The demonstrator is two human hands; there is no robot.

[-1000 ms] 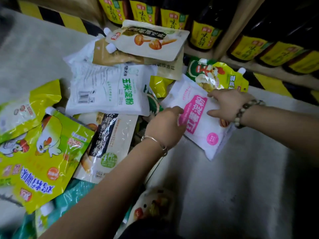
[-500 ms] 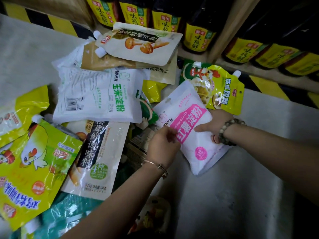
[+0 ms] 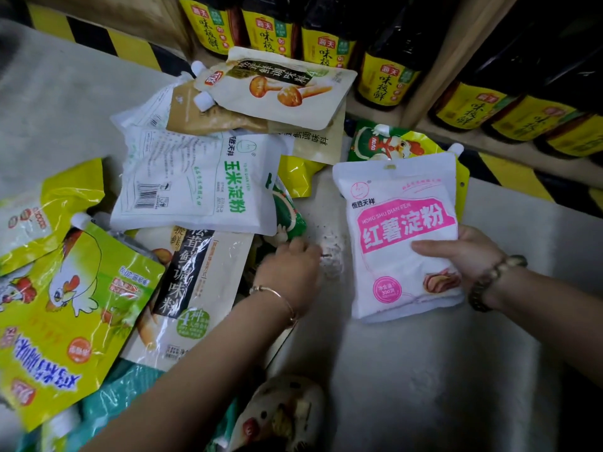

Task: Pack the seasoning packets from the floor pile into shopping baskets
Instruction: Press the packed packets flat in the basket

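Seasoning packets lie in a loose, overlapping pile on the grey floor [image 3: 424, 370], filling the left and centre of the frame. The right hand [image 3: 463, 256], at the right of the frame, grips a white starch packet with a pink label [image 3: 401, 236] by its lower right side, thumb laid across the front and the fingers hidden behind it. This packet faces the camera, right of the pile, and covers part of a yellow chicken pouch [image 3: 391, 145] behind it; whether its lower edge touches the floor is not clear. A bead bracelet [image 3: 492, 282] circles the right wrist.

The left hand [image 3: 290, 272] reaches into the middle of the pile, back of the hand up, its fingertips down beside a small green packet [image 3: 287, 213] and the edge of a beige mushroom seasoning packet [image 3: 195, 282]. Its fingers are hidden, so I cannot tell whether they pinch anything. A thin bangle [image 3: 277, 296] sits on that wrist.

Above the left hand lies a white corn starch packet with green lettering [image 3: 195, 184], overlapping the beige one. A pale spout pouch printed with mushrooms [image 3: 277, 89] tops the pile near the upper centre. A large yellow-green chicken pouch [image 3: 65, 305] spreads over the lower left. Dark bottles with yellow labels [image 3: 385, 79] stand in a row on a wooden shelf along the top of the frame
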